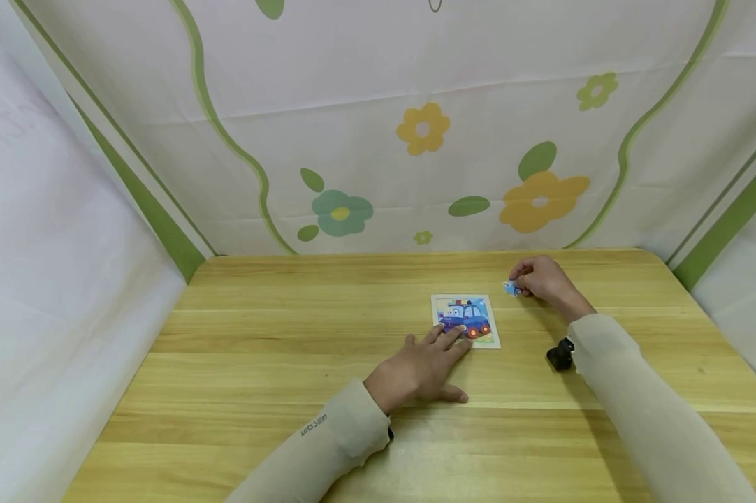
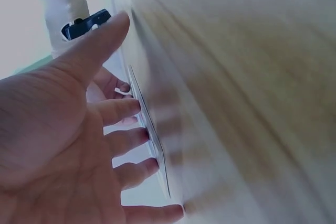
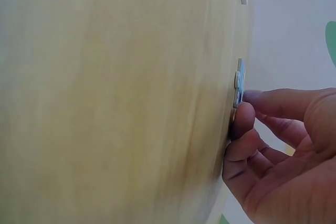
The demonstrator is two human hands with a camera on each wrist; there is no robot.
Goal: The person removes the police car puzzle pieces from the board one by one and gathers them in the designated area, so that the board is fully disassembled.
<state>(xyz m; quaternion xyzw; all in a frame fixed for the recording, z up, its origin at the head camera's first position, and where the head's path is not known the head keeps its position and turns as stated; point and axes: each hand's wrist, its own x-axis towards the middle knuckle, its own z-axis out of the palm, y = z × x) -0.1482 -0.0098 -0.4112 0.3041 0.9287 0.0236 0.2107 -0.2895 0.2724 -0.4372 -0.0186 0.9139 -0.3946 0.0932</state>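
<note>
A square jigsaw puzzle (image 1: 482,318) with a white border and a blue cartoon car lies on the table. My left hand (image 1: 423,367) rests on its lower left part, fingers spread and fairly straight, covering some of the picture. In the left wrist view the fingertips (image 2: 148,136) touch the puzzle's thin edge (image 2: 140,94). Off to the right and slightly farther back, my right hand (image 1: 544,278) pinches a small light-blue puzzle piece (image 1: 511,288) between thumb and fingers. Seen from the right wrist, that piece (image 3: 239,82) stays low, right at the tabletop.
The wooden table (image 1: 258,363) ends at a hanging cloth (image 1: 365,84) printed with flowers, with more cloth along both sides. A black wrist camera (image 1: 561,355) sits at the right sleeve's cuff.
</note>
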